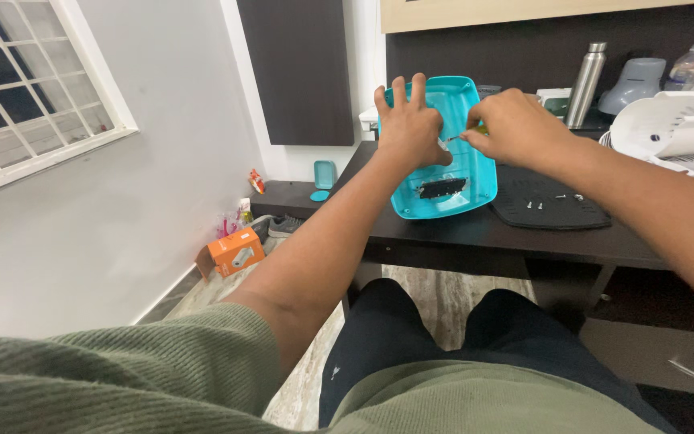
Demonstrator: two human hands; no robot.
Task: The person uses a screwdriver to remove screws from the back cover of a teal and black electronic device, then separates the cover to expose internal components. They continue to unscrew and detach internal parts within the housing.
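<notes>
A turquoise plastic casing (475,173) lies on a dark desk (475,233), with a dark slotted patch near its front. My left hand (410,120) rests flat on the casing, fingers spread upward. My right hand (512,124) is closed around a thin screwdriver with a yellow-green handle (467,134), its tip pointing left at the casing just beside my left thumb. To the right of the casing lies a black slotted panel (548,205) with a few small screws (536,204) on it.
At the desk's back stand a steel bottle (586,83), a grey appliance part (634,84) and a clear bottle (684,71). White plastic fan parts (676,124) sit at the right. An orange box (233,251) and shoes (283,227) lie on the floor at left.
</notes>
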